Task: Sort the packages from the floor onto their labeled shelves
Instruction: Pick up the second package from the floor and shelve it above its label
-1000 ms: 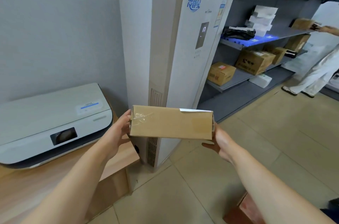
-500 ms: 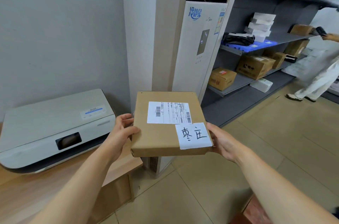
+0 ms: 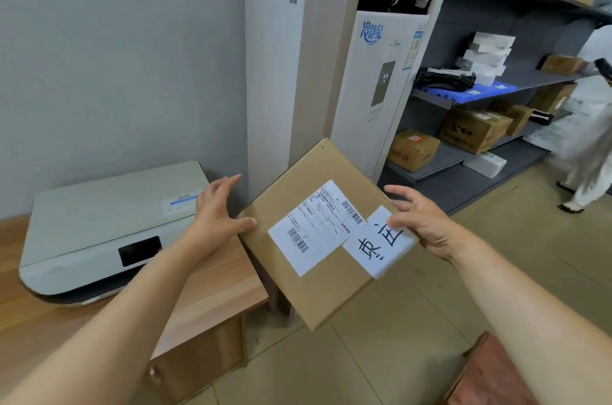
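A flat brown cardboard package (image 3: 318,282) is in front of me, its top face turned up and rotated like a diamond. It carries a printed shipping label (image 3: 314,225) and a white handwritten note (image 3: 381,242). My left hand (image 3: 218,212) touches its left corner with the thumb, fingers spread. My right hand (image 3: 427,222) grips the right corner, thumb on the handwritten note. Grey shelves (image 3: 463,156) with several boxes stand at the right.
A tall white floor air conditioner (image 3: 331,56) stands just behind the package. At my left, a grey printer (image 3: 99,225) rests on a wooden cabinet (image 3: 198,305). A person in white (image 3: 586,146) stands at the far right by the shelves. A reddish box (image 3: 490,371) lies on the tiled floor.
The package tipped from edge-on to label-up, then rotated in my hands so a corner points at me. My left fingers have opened off its side.
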A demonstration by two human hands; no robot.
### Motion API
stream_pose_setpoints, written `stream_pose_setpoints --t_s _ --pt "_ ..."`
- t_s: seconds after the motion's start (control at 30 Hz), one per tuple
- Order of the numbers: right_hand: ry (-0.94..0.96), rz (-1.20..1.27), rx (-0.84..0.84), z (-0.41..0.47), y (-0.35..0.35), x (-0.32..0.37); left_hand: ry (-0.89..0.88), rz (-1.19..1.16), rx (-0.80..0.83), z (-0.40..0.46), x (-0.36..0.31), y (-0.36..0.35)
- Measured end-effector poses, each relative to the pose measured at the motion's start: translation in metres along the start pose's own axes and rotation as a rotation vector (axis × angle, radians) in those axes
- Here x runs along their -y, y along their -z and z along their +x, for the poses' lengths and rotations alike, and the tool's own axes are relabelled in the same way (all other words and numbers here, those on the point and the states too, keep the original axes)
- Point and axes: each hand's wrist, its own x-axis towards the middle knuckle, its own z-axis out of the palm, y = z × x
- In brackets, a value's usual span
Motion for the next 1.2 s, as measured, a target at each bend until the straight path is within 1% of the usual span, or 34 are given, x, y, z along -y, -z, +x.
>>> stream_pose_setpoints --t_s 0.07,0.13,0.23,0.43,0.53,0.7,0.87,1.03,1.1,1.2 --pt "0.016 -0.073 0.064 0.006 -0.005 0.013 -0.038 0.023 0.092 0.0 0.005 0.012" --pt "0.03 -0.129 0.112 0.012 -0.012 0.025 -0.029 -0.058 0.172 -0.004 0.01 0.024" --pt "0.053 -0.157 0.179 0.022 -0.022 0.037 0.044 -0.197 0.244 -0.01 0.019 0.04" --pt "0.07 -0.236 0.302 0.043 -0.038 0.06 0.178 -0.334 0.408 -0.019 0.021 0.063" --pt "0.086 -0.266 0.352 0.053 -0.04 0.071 0.221 -0.415 0.421 -0.022 0.017 0.066" --pt "0.115 -0.279 0.433 0.079 -0.041 0.078 0.284 -0.49 0.288 -0.028 0.008 0.065" --pt "0.242 -0.241 0.371 0.104 -0.051 0.079 0.381 -0.555 0.085 -0.04 0.005 0.065" --pt "0.373 -0.217 0.312 0.123 -0.077 0.076 0.456 -0.633 -0.126 -0.063 0.009 0.064" --pt "0.406 -0.25 0.353 0.125 -0.093 0.071 0.475 -0.682 -0.244 -0.073 0.012 0.063" --pt "0.436 -0.291 0.474 0.121 -0.121 0.059 0.499 -0.722 -0.419 -0.091 0.011 0.062"
